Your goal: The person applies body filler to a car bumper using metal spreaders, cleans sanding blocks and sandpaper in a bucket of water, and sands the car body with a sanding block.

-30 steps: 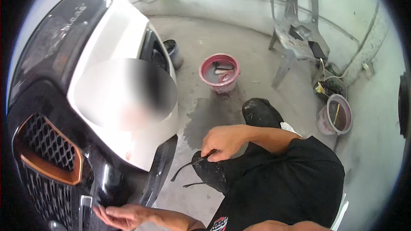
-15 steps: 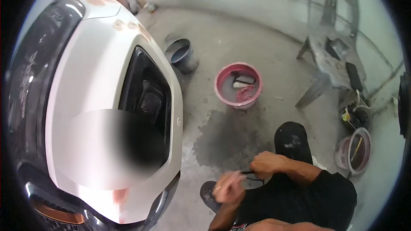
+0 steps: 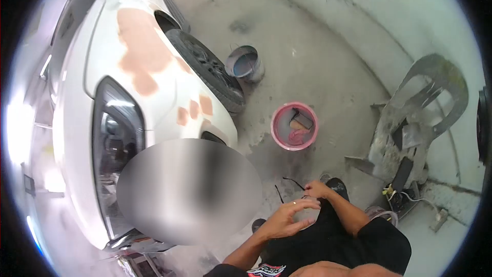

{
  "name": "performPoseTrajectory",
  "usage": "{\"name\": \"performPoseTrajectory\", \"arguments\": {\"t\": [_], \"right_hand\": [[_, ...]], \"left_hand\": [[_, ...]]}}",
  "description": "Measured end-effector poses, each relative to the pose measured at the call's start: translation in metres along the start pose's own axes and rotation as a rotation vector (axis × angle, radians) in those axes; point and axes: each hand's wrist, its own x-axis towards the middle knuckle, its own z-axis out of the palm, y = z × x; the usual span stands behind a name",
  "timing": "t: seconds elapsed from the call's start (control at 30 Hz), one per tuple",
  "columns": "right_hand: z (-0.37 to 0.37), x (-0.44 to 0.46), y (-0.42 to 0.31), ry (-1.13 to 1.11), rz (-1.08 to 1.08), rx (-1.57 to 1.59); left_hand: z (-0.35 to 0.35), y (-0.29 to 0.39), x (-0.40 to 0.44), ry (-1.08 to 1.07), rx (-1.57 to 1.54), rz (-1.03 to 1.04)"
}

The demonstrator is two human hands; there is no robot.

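In the head view a pair of dark-framed glasses point(image 3: 294, 183) has its two thin temples spread out over the floor. My right hand point(image 3: 319, 190) is closed on the frame at its near side. Just below it, my left hand point(image 3: 292, 216) has its fingers curved and its thumb held apart, with a ring on one finger. The left fingertips are close to the glasses; whether they touch I cannot tell. Part of the frame is hidden behind my hands.
A white car point(image 3: 169, 72) with brownish patches fills the left side. A pink bucket point(image 3: 274, 138) holds water, a cloth and a block. A dark bucket point(image 3: 253, 74) stands by the wheel. A dusty plastic chair point(image 3: 382, 149) is at the right.
The view has swung, bringing the car's headlight and front wheel into sight. My left hand has gone from blurred to spread, and the glasses now show with their temples apart.
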Motion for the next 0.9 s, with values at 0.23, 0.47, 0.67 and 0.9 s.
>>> {"name": "performPoseTrajectory", "arguments": {"t": [0.23, 0.47, 0.67, 0.9], "right_hand": [[-0.158, -0.116, -0.08, 0.112, 0.333, 0.402], [-0.263, -0.198, -0.14, 0.268, 0.233, -0.289], [-0.332, -0.191, -0.174, 0.297, 0.325, -0.343], [-0.391, -0.094, -0.201, 0.687, 0.244, -0.326]], "left_hand": [[-0.02, 0.103, 0.014, -0.122, 0.383, -0.125], [-0.078, 0.107, -0.161, -0.463, 0.582, -0.828], [-0.031, 0.15, -0.207, -0.481, -0.295, -0.732], [-0.046, 0.141, -0.14, 0.234, -0.195, -0.862]]}}
